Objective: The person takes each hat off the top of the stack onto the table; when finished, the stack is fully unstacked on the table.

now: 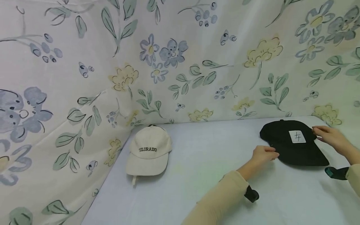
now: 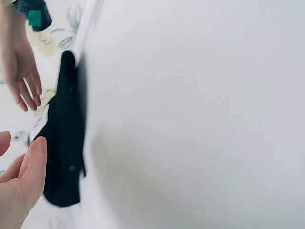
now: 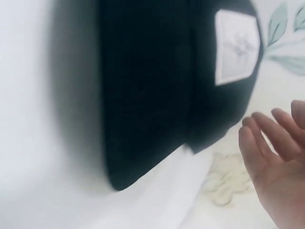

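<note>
A black cap [image 1: 299, 144] with a white patch [image 1: 297, 136] on its front lies at the right of the table, brim toward the near side. At the left edge of its brim is my left hand [image 1: 263, 154]; the left wrist view shows those fingers loosely bent, thumb apart, next to the cap [image 2: 64, 138]. My right hand [image 1: 333, 137] is at the crown's right side. In the right wrist view its fingers [image 3: 267, 140] are relaxed, with a gap between them and the cap [image 3: 147, 90]. Neither hand grips the cap.
A cream cap [image 1: 149, 150] lettered COLORADO sits at the left of the white table [image 1: 202, 175]. A flowered cloth [image 1: 180, 62] hangs behind the table and along its left side. Each wrist wears a dark camera [image 1: 251, 194].
</note>
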A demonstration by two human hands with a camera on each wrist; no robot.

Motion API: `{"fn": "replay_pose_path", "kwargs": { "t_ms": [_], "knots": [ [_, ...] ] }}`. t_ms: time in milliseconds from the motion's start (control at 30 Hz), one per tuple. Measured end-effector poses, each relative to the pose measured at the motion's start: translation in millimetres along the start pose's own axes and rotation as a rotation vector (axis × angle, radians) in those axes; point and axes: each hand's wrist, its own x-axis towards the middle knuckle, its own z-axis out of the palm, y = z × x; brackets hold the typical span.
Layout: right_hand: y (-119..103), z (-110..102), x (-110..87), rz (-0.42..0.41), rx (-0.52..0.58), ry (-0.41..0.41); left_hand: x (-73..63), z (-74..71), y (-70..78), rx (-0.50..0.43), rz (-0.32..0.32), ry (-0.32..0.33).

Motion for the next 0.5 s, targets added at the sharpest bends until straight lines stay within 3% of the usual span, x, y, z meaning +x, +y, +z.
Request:
{"fn": "replay_pose_path", "kwargs": {
  "t_ms": [133,267,500],
  "knots": [
    [-69,1,-13.4,-0.061,0.067,-0.065,0.8,-42.4,12.6,-0.018,0.077,-0.103],
    [-134,11,-29.4,-0.106,0.090,-0.126,-1.9,-83.8,17.2,-0.011,0.111,-0.175],
    [-182,44,-25.8,-0.224,0.224,-0.260,-15.0,-160.6,12.8,-0.036,0.142,-0.329]
  ]
}}
